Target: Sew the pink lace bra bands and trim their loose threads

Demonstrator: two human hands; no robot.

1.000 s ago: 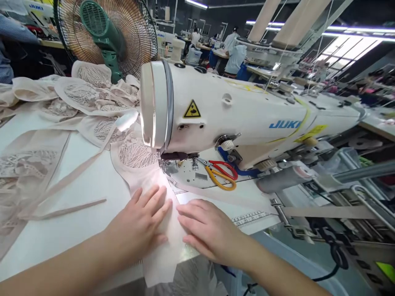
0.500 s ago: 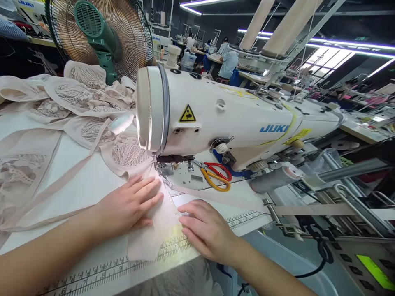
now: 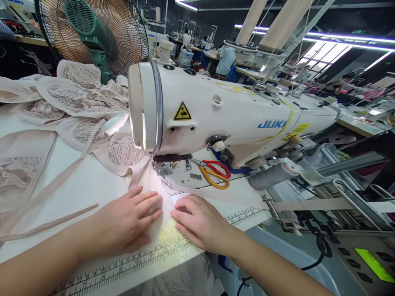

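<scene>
Pale pink fabric point(image 3: 145, 176) runs from under the needle area of the white JUKI sewing machine point(image 3: 197, 107) toward me, joined to a lace-patterned piece point(image 3: 125, 150). My left hand point(image 3: 132, 220) lies flat on the fabric, fingers extended and pressing it to the table. At the fabric's right edge, my right hand point(image 3: 200, 222) has its fingers bent, with the fingertips gathered on the edge; the thumb is mostly hidden. Scissors with red and orange handles point(image 3: 216, 174) rest on the machine bed, beyond my right hand.
More lace garment pieces point(image 3: 68, 92) are heaped at left before a green fan point(image 3: 92, 37). Printed rulers point(image 3: 135, 263) line the table's front edge. A pink band point(image 3: 311, 204) passes through a metal feeder on the right. A person in light blue point(image 3: 226, 59) sits far behind.
The fabric has fed forward, and its near end is now beneath my left hand. Both hands have shifted slightly, and my right fingers have bent closer together. The view has moved a little right.
</scene>
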